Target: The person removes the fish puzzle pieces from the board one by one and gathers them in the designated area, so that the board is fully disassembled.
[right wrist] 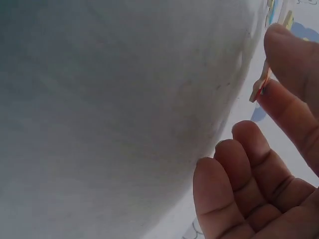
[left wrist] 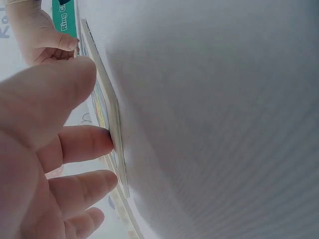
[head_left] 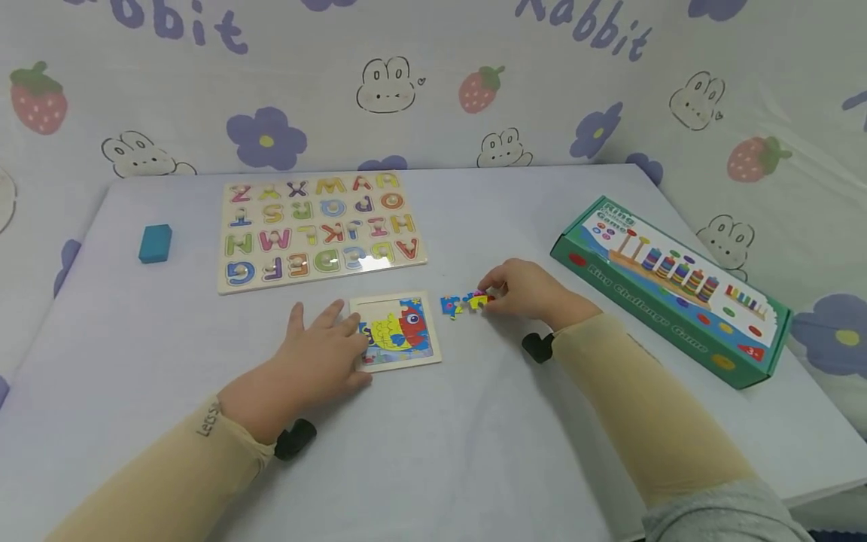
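A small square jigsaw puzzle in a pale wooden tray lies flat on the table, showing a yellow fish with a red head. My left hand is spread at its left side, fingertips touching the tray's edge; in the left wrist view the fingers lie straight against the rim. To the right of the tray, my right hand pinches a small puzzle piece between thumb and forefinger, its other fingers loosely bent. Another loose blue piece lies between that hand and the tray.
Behind the tray lies a wooden alphabet peg board. A teal block sits at the back left. On the right a green Ring Challenge Game box stands at an angle. A patterned cloth hangs behind the white table.
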Action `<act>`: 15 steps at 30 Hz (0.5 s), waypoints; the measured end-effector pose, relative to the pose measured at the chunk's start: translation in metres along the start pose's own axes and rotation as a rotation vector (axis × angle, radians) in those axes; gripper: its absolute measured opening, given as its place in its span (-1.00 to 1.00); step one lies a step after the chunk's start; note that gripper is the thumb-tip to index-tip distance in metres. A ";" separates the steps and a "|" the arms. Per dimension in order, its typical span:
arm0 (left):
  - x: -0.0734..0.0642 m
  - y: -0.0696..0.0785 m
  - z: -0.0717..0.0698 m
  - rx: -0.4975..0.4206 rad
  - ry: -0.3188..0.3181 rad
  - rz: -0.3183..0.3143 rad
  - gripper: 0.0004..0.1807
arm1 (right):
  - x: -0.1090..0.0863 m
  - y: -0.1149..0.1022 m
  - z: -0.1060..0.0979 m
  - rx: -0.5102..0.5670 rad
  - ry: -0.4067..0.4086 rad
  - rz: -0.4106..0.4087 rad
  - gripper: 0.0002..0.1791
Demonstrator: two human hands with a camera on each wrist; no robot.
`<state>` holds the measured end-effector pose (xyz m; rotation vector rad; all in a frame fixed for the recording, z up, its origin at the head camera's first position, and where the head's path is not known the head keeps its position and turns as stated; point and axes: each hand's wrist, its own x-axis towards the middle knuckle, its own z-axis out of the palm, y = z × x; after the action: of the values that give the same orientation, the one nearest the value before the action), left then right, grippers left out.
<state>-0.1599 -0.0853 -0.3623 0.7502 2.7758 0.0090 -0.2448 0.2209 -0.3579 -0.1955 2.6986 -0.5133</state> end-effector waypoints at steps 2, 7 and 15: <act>-0.001 0.000 0.000 -0.003 0.002 0.000 -0.48 | 0.001 -0.003 0.000 -0.026 -0.001 0.001 -0.63; -0.001 0.000 0.000 -0.011 0.011 -0.001 -0.48 | 0.000 -0.005 -0.001 -0.074 -0.001 -0.024 -0.65; -0.001 0.001 -0.001 -0.008 0.001 -0.001 -0.47 | 0.000 -0.003 0.000 -0.095 -0.008 -0.040 -0.64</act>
<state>-0.1593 -0.0851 -0.3610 0.7470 2.7749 0.0207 -0.2448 0.2175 -0.3570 -0.2779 2.7182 -0.3947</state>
